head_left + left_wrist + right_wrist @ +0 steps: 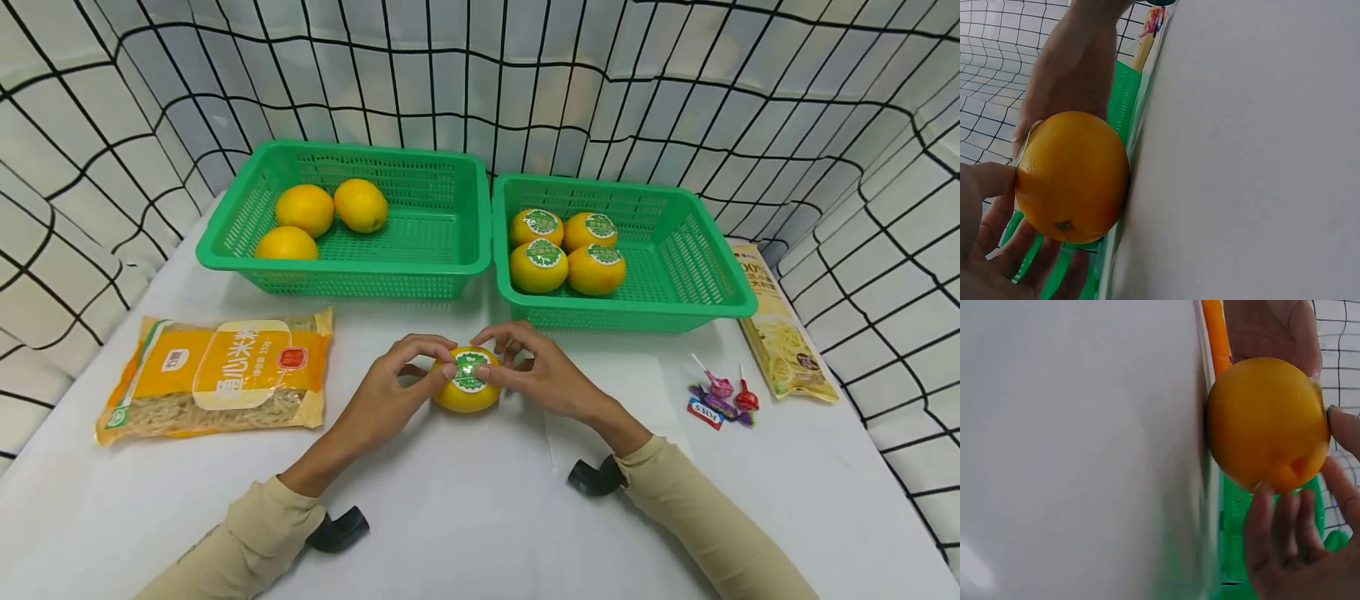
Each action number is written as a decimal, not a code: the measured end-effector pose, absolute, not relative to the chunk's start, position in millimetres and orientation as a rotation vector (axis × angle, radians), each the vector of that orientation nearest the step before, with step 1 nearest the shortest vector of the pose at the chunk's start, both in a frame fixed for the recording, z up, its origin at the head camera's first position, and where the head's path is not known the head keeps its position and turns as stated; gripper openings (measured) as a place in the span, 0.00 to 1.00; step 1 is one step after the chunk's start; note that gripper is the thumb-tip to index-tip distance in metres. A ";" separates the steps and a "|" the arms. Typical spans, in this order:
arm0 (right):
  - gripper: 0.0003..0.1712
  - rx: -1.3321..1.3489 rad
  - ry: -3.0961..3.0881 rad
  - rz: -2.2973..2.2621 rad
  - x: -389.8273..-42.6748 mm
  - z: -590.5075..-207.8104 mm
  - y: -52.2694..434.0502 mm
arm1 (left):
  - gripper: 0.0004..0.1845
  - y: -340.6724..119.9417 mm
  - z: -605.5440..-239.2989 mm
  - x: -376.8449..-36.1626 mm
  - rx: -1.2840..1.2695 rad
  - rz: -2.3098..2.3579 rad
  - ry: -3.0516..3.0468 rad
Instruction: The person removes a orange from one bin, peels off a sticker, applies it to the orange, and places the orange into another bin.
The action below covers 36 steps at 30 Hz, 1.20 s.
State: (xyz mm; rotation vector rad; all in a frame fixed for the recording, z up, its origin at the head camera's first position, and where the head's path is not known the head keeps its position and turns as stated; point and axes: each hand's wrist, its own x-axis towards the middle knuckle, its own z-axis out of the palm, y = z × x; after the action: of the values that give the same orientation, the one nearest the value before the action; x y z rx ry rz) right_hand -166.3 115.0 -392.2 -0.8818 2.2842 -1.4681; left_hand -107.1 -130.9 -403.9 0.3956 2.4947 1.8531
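Orange [467, 390] sitting on the white table [465, 517] right in front of the person, with a round green-and-white sticker [469, 372] on top. From the head view, both hands are on it: the left hand [390, 387] has its thumb and fingertips curled onto the left side and the sticker's edge, the right hand [536, 375] does the same from the right, fingertips pressing the sticker. Behind sit two green baskets: the left basket [352, 267] has three plain oranges [303, 210], the right basket [637, 312] holds four stickered oranges [566, 250]. A yellow noodle bag [217, 375] lies to the left, a few lollipops [720, 398] and a pasta packet [783, 333] off to the right.

Left wrist view: the orange [1072, 178] rests against the table [1247, 156], thumb touching its side, fingers loosely curled under it.

Right wrist view: same orange [1266, 422], resting on the table, with the fingers [1279, 531] spread around it and one fingertip touching its far edge.
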 end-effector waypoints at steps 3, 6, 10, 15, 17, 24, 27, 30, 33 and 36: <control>0.33 -0.959 2.454 -1.258 -160.1 -386.0 108.4 | 0.08 -132.0 -404.1 -107.2 0.372 1.862 2.465; 0.39 -1.049 2.602 -0.999 -155.2 -382.4 97.0 | 0.10 -135.0 -402.7 -108.9 0.362 1.872 2.434; 0.39 -1.057 2.711 -0.807 -152.7 -376.9 89.5 | 0.13 -136.6 -395.4 -116.0 0.373 1.836 2.439; 0.40 -0.941 2.670 -0.824 -152.1 -345.9 114.2 | 0.15 -125.8 -378.8 -130.3 0.376 1.730 2.460; 0.41 -0.907 2.653 -0.855 -155.0 -326.4 132.7 | 0.17 -115.8 -373.1 -138.8 0.373 1.689 2.455; 0.41 -0.876 2.734 -0.867 -197.3 -267.0 188.9 | 0.27 -79.5 -366.2 -173.5 0.259 1.725 2.318; 0.41 -0.813 2.778 -0.717 -228.4 -254.7 197.4 | 0.24 -72.3 -367.5 -183.3 0.212 1.786 2.262; 0.41 -0.782 2.748 -0.513 -257.5 -256.2 195.9 | 0.21 -69.9 -369.0 -187.1 0.176 1.821 2.231; 0.40 -0.731 2.657 -0.359 -278.8 -265.9 191.9 | 0.21 -68.9 -369.0 -188.0 0.170 1.841 2.205; 0.38 -0.701 2.589 -0.271 -291.1 -273.2 189.6 | 0.21 -67.7 -368.5 -189.4 0.180 1.844 2.189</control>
State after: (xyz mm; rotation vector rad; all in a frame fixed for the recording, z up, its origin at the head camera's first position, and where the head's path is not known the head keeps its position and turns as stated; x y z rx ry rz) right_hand -291.1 189.6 -273.2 -0.7006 2.5892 -0.2713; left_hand -189.4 -67.7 -368.5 0.1805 2.1888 1.8441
